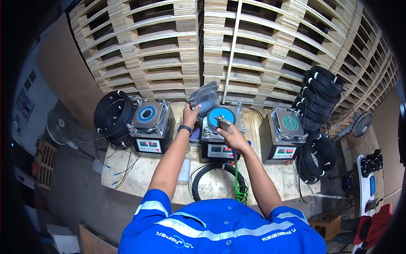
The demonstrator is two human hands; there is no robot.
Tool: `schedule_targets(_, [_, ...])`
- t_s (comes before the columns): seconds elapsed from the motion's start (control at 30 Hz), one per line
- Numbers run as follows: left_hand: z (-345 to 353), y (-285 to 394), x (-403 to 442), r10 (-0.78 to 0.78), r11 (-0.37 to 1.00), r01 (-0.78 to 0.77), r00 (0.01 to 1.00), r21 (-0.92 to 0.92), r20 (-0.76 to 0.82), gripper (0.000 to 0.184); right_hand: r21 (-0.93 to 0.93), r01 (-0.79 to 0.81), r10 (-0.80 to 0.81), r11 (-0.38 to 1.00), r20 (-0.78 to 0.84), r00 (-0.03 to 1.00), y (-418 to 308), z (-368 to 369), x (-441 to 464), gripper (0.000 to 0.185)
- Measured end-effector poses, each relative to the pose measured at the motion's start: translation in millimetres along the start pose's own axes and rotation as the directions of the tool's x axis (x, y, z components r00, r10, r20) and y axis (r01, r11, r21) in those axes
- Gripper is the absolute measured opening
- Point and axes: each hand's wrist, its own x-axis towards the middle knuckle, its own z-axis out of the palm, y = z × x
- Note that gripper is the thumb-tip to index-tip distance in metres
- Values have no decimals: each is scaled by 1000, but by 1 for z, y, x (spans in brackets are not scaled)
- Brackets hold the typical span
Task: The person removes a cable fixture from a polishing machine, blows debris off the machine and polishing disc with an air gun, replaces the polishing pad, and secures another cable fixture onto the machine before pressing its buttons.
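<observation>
My left hand grips the lower edge of a grey, partly see-through plate, raised and tilted behind the middle machine. My right hand is closed on a metal air gun, with a coiled green hose hanging below it. The gun is over the blue round disc on top of the middle machine. A purple container is partly hidden behind my left forearm.
Similar machines stand left and right. Black cable coils lie at the left, right and front middle of the wooden table. Stacked pallets rise behind. Fans stand at both sides.
</observation>
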Motion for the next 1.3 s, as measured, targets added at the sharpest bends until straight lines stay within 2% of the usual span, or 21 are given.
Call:
schedule_targets(0.03, [-3,13,1,-118,993,115,986,33,117,42,-34,3,-3,999,-8,1000,5,2,3,44])
schedule_targets(0.07, [-2,25,-2,-79,996,74,986,43,148,28,-66,18,-18,998,-6,1000,10,4,7,44])
schedule_targets(0.13, [0,22,1,-138,990,132,982,49,133,25,-127,-2,5,992,25,1000,5,4,8,40])
schedule_targets(0.17, [2,18,-1,-89,996,87,990,24,106,23,-122,-2,5,992,20,1000,8,3,12,40])
schedule_targets(0.23, [-1,15,2,-86,995,79,988,59,128,23,-261,209,-262,943,-190,946,13,4,19,38])
schedule_targets(0.27, [-3,12,1,-86,993,74,986,90,145,23,-280,180,-266,943,-308,914,15,5,24,37])
schedule_targets(0.33, [-3,11,-2,-69,993,53,985,104,157,23,-288,198,-275,937,-259,926,10,0,24,37])
schedule_targets(0.37, [-1,13,0,-41,994,24,986,107,163,23,-278,307,-354,910,-140,925,22,-3,29,37])
schedule_targets(0.43, [1,12,-4,14,985,-34,993,170,115,22,-115,-13,12,993,-11,1000,1,-3,14,39])
schedule_targets(0.47, [4,12,-6,47,978,-64,995,197,91,22,93,-61,57,994,48,997,9,-4,14,41])
schedule_targets(0.5, [9,22,-13,111,940,-118,993,319,42,22,227,-51,47,973,25,999,15,-8,13,42])
schedule_targets(0.57, [15,32,-22,239,899,-235,970,370,35,24,454,-54,83,889,-45,996,21,-20,11,44])
schedule_targets(0.67, [22,85,-41,304,825,-365,930,432,206,21,611,-28,214,791,-234,948,31,-44,18,43])
schedule_targets(0.7, [23,93,-44,405,760,-498,866,417,293,28,657,-21,240,754,-246,939,30,-54,20,46])
schedule_targets(0.77, [22,120,-45,593,429,-804,595,412,543,48,731,168,189,662,-380,905,35,-60,31,48])
schedule_targets(0.8, [23,129,-47,580,302,-850,523,431,625,55,749,199,157,632,-374,914,31,-63,27,50])
schedule_targets(0.83, [26,138,-51,579,299,-854,517,426,630,55,761,236,147,605,-398,906,31,-63,26,52])
schedule_targets(0.9, [32,151,-58,600,144,-901,409,410,688,53,788,280,132,549,-412,901,20,-60,15,53])
schedule_targets(0.97, [37,151,-65,607,153,-906,401,394,686,51,805,364,42,468,-431,901,21,-53,9,50])
schedule_targets(1.13, [42,138,-86,649,222,-909,407,352,643,49,819,440,18,367,-480,877,9,-49,-16,41])
schedule_targets(1.3, [38,133,-113,637,290,-900,436,327,636,50,786,411,19,463,-472,881,39,-61,-17,24])
